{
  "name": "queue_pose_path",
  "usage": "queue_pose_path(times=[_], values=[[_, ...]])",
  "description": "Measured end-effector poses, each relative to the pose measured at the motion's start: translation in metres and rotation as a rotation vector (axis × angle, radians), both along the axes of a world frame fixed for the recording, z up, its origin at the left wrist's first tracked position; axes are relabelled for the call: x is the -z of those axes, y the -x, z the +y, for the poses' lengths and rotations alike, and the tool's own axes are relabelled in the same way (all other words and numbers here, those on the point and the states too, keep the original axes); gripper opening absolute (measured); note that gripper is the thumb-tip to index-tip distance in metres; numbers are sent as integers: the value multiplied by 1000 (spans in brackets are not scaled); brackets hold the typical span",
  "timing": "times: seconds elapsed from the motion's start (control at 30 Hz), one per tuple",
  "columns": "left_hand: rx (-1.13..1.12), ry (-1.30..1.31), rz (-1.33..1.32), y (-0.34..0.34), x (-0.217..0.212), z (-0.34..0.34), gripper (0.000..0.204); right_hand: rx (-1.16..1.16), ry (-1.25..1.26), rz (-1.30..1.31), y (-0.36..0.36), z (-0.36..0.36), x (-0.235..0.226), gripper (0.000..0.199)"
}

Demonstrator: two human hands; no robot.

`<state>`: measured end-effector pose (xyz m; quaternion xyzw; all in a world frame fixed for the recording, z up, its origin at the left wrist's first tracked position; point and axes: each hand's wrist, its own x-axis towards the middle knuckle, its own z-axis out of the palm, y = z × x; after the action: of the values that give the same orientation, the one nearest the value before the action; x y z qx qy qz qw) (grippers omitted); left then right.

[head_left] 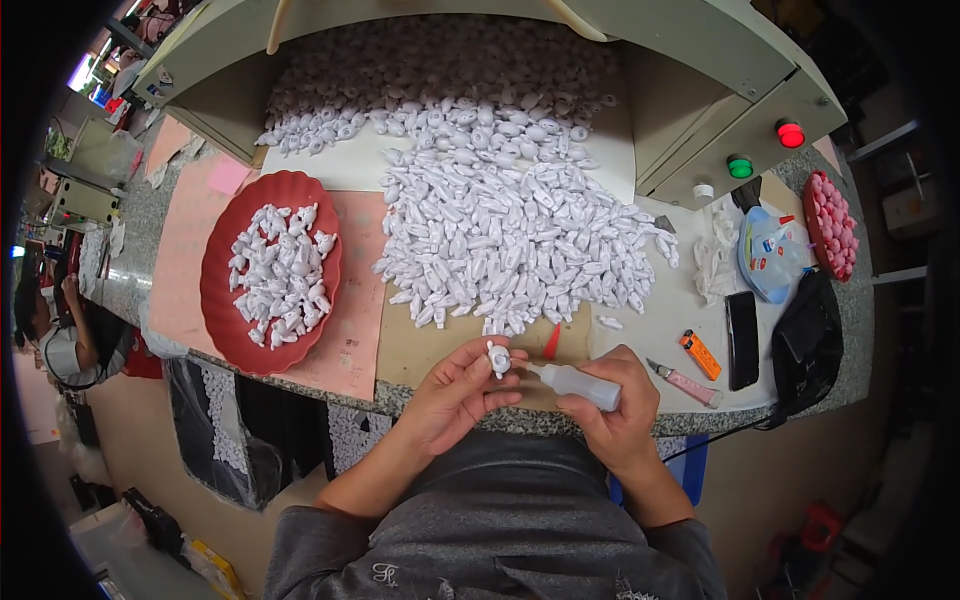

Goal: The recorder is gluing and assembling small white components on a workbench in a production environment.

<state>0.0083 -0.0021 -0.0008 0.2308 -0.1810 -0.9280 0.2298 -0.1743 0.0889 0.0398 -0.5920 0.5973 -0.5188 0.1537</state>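
Observation:
Pinched between the thumb and fingers of my left hand [452, 395] is a small white figurine part [499, 361], its rounded hollow side showing. My right hand [622, 412] is wrapped round a translucent squeeze bottle [582, 385]. The bottle's thin nozzle points left at the part; whether they touch I cannot tell. A red cone-shaped cap [552, 342] stands just beyond the bottle. Past my hands spreads a heap of small white plastic parts [510, 225]. To the left, a red scalloped dish [221, 265] holds several white figurine pieces.
An arched beige machine housing [690, 40] covers the far parts. At right lie an orange lighter [700, 354], a utility knife [686, 384], a black phone [742, 341], a black bag [808, 340], a blue tray [757, 285] and a red dish of pink pieces [832, 225]. Another person [75, 340] sits far left.

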Motion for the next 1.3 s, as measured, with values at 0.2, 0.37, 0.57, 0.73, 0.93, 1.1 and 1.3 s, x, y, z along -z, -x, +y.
queue_pose_path(times=[0.2,0.37,0.57,0.73,0.93,1.1,1.3], values=[[-6,-9,23,0,1,0,33,-6,-4,-15,-1,-1,0,35],[-9,3,13,-1,0,1,35,-18,-11,-26,-1,-1,-1,35],[-15,5,4,-1,-1,1,36,-33,-12,-33,0,-1,0,34],[-24,3,-17,-1,0,1,37,-37,-20,-13,1,-1,-3,33],[-29,16,-26,-1,-1,1,36,-4,-26,26,2,1,-4,33],[-19,21,-14,-1,1,1,36,0,16,59,1,-3,-4,34],[-25,25,31,-2,3,1,33,44,-99,-269,3,6,1,36]])
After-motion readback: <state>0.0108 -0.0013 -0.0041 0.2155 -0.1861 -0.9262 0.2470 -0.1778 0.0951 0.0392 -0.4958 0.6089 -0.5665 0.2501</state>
